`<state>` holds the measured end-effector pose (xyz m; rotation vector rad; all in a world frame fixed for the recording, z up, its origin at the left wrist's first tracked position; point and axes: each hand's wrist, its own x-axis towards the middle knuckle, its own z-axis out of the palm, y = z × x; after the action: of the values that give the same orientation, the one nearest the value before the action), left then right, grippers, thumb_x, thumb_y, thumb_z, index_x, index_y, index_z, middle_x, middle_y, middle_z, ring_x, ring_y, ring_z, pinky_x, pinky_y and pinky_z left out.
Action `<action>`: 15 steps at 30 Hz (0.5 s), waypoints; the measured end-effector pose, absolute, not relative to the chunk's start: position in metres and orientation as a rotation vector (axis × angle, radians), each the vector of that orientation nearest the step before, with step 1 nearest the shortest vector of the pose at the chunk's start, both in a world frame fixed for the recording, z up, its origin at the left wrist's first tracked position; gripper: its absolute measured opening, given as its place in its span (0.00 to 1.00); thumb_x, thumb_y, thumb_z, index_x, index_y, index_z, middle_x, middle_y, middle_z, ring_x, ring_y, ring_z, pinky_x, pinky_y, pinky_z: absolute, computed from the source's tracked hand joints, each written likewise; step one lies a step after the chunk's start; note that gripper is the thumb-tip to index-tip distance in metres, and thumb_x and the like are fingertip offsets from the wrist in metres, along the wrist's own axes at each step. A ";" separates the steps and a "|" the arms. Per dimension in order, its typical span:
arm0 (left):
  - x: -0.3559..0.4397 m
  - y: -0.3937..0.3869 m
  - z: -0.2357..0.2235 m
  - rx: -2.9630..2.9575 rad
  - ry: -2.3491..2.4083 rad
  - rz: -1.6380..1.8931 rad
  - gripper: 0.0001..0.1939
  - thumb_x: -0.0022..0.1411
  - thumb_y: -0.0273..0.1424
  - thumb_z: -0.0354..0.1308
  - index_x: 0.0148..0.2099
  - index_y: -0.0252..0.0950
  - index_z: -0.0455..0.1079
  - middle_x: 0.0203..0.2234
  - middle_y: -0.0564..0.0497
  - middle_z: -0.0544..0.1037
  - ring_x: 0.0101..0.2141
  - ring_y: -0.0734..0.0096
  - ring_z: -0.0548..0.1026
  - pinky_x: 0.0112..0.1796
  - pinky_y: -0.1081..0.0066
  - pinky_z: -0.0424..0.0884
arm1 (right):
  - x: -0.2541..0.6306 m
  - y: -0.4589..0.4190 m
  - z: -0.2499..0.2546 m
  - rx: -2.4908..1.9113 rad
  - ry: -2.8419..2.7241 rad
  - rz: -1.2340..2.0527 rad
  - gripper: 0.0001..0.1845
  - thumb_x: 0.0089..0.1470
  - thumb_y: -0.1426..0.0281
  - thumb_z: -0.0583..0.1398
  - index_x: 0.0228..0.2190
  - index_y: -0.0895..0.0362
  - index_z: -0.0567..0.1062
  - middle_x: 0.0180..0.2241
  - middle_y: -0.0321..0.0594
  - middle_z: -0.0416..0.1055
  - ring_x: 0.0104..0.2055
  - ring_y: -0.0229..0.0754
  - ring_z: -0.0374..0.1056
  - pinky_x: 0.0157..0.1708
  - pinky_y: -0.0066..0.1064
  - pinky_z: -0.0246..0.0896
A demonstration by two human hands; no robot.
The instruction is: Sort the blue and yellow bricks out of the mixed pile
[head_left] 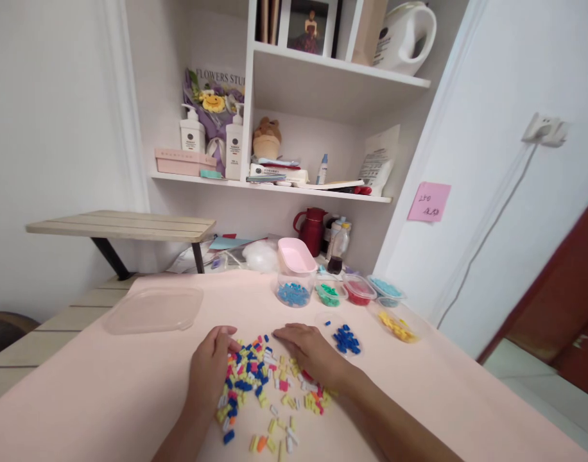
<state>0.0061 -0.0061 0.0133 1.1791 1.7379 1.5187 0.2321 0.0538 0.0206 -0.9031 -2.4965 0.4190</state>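
Note:
A spread of small plastic pieces [250, 367] in dark blue, yellow, white, pink and orange lies on the pink-covered table. My left hand [211, 366] rests at the left side of this pile, fingers loosely bent and apart, with nothing visible in its grasp. On the pile's right side my right hand [311, 350] lies palm down with its fingers stretched out to the left, over some of the pieces. What is under its palm is hidden. Just right of that hand sits a shallow clear dish [362, 355] with dark blue pieces in it.
Behind the dish stand tubs of light blue pieces [293, 294], green pieces [328, 295], red pieces [357, 292] and yellow pieces [397, 326]. A clear lid [154, 310] lies at left. Farther back are a pink container [296, 255], a red jug [313, 232] and white shelves [323, 192].

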 end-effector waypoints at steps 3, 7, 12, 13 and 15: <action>0.006 -0.005 0.013 1.183 1.734 1.504 0.16 0.58 0.43 0.47 0.36 0.41 0.72 0.25 0.52 0.79 0.34 0.60 0.76 0.42 0.63 0.66 | 0.239 0.055 0.021 -0.841 -2.494 0.437 0.20 0.64 0.70 0.50 0.50 0.50 0.76 0.50 0.40 0.76 0.53 0.44 0.69 0.56 0.39 0.61; 0.006 -0.004 0.012 1.184 1.716 1.523 0.17 0.58 0.44 0.47 0.37 0.40 0.72 0.24 0.51 0.79 0.34 0.60 0.76 0.41 0.63 0.66 | 0.246 0.054 0.020 -0.772 -2.545 0.407 0.20 0.64 0.70 0.50 0.51 0.51 0.76 0.53 0.41 0.73 0.57 0.45 0.66 0.60 0.42 0.58; 0.006 -0.004 0.010 1.184 1.719 1.510 0.16 0.58 0.43 0.47 0.37 0.40 0.72 0.24 0.52 0.79 0.33 0.60 0.76 0.41 0.63 0.66 | 0.245 0.053 0.013 -0.810 -2.507 0.313 0.19 0.64 0.70 0.51 0.49 0.51 0.78 0.57 0.43 0.69 0.59 0.46 0.65 0.59 0.40 0.60; 0.006 -0.004 0.009 1.187 1.720 1.510 0.16 0.59 0.43 0.47 0.37 0.40 0.72 0.24 0.52 0.79 0.33 0.60 0.76 0.41 0.63 0.66 | 0.243 0.053 0.012 -0.816 -2.497 0.303 0.18 0.64 0.70 0.51 0.48 0.51 0.78 0.59 0.44 0.67 0.59 0.45 0.65 0.58 0.39 0.60; 0.006 -0.004 0.008 1.195 1.721 1.503 0.17 0.60 0.44 0.46 0.37 0.40 0.72 0.25 0.52 0.79 0.34 0.60 0.76 0.42 0.63 0.66 | 0.240 0.052 0.009 -0.810 -2.501 0.289 0.18 0.63 0.72 0.52 0.48 0.50 0.78 0.60 0.44 0.65 0.59 0.45 0.64 0.58 0.39 0.60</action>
<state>0.0059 -0.0039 0.0081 1.1953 1.7214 1.5026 0.2399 0.0520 0.0093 -0.8095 -2.5013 0.2891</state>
